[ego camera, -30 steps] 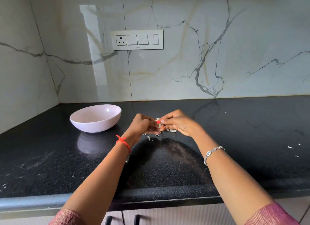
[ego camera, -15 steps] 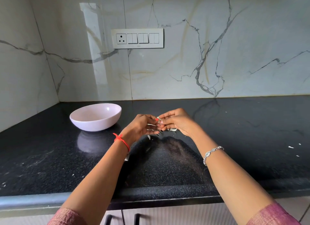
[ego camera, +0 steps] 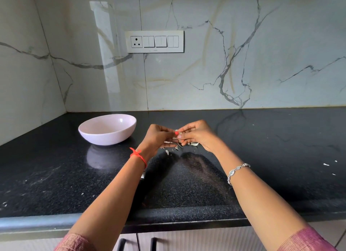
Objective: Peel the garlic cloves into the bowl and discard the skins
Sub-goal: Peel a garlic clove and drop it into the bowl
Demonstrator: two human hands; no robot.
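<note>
Above fallen skins (ego camera: pixel 177 147), left hand (ego camera: pixel 159 136) and right hand (ego camera: pixel 198 136) pinch one clove (ego camera: pixel 179 132); best to strip skin in small pulls, then carry it left to the bowl (ego camera: pixel 108 138).

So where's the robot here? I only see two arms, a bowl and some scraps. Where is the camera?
There is no robot: these are a person's two bare hands, filmed by one wide-angle camera worn on the head, looking forward and down. The left hand and right hand meet above the black countertop, both pinching a small garlic clove to peel it. Pale skin scraps lie on it just beneath. The pink bowl sits to the left, apart from the hands; no cloves show in the part of it I can see.
</note>
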